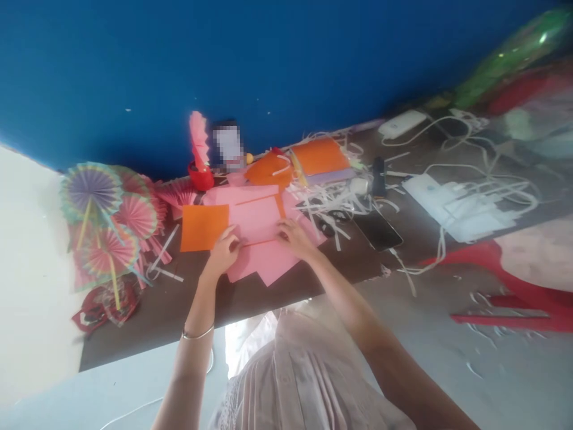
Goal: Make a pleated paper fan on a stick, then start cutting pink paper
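On the brown table lies a pink paper sheet (256, 220), with thin orange paper showing along parts of its edges. My left hand (224, 251) grips its lower left corner, fingers curled and thumb near the fingertips. At the right edge, my right hand (296, 239) has its fingertips closed on the same sheet. A square orange paper (203, 228) rests beside my left hand. Larger pink paper (267, 267) spreads underneath, its corners pointing toward me. Whether I hold one layer or several is too blurred to tell.
Folded paper fans (92, 191) crowd the table's left end. Behind the sheets are a red cup (201, 177) and orange papers (320, 156). White paper strips (329, 200), a black phone (378, 230) and a white extension board with cables (452, 206) lie to the right.
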`<state>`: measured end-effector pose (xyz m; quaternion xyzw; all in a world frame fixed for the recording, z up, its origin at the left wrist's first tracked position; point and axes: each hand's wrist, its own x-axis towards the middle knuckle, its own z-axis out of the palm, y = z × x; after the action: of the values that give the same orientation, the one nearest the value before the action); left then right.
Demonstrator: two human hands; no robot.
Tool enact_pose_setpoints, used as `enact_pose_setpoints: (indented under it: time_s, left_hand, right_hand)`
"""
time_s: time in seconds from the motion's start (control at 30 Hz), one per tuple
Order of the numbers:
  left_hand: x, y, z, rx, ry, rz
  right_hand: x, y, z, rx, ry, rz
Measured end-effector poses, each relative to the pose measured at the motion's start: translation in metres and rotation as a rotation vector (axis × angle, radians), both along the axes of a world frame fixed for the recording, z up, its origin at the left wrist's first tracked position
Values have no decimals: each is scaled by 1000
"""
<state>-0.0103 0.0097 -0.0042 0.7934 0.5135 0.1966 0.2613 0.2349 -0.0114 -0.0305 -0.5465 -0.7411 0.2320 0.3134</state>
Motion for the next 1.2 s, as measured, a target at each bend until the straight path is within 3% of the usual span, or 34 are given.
enact_pose_setpoints:
  time_s: [0.2, 0.4, 1.2]
  left_hand:
    - [-1, 0, -8, 64, 24, -28]
    - [-2, 0, -8, 139, 19, 26]
    - [7, -2, -13, 63, 15, 274]
  right_hand:
    - [1, -1, 4, -12, -9, -6]
    - [1, 0, 5, -23, 2, -21]
    - [-2, 3, -5, 6, -102, -134]
